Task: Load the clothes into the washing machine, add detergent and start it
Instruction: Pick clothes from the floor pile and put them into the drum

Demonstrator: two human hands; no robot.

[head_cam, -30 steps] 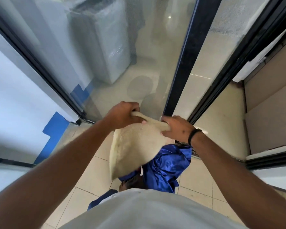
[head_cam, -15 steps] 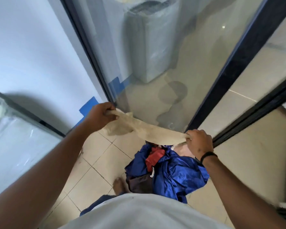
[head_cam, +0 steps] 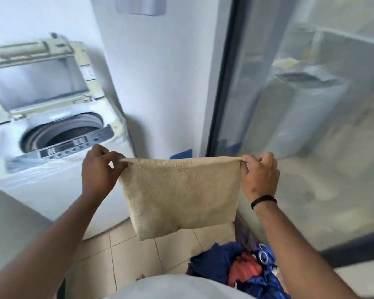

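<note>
A beige cloth [head_cam: 181, 195] hangs spread flat in front of me, stretched between both hands. My left hand [head_cam: 99, 169] pinches its upper left corner and my right hand [head_cam: 260, 175] pinches its upper right corner. A white top-loading washing machine [head_cam: 58, 182] stands at the left with its lid [head_cam: 37, 83] raised and its drum [head_cam: 63, 132] exposed. The control panel [head_cam: 78, 144] runs along its front edge, just behind my left hand. A pile of blue and red clothes [head_cam: 244, 270] lies on the tiled floor at the lower right.
A white wall [head_cam: 160, 93] rises behind the machine. A dark-framed glass door [head_cam: 311, 126] fills the right side, with a wrapped appliance seen through it. Blue tape [head_cam: 181, 153] marks the wall's base. Beige floor tiles [head_cam: 121, 255] lie between me and the machine.
My view has swung left, bringing the washing machine into sight. Both hands have lifted the beige cloth and pulled it out flat; before it was slack and bunched between them.
</note>
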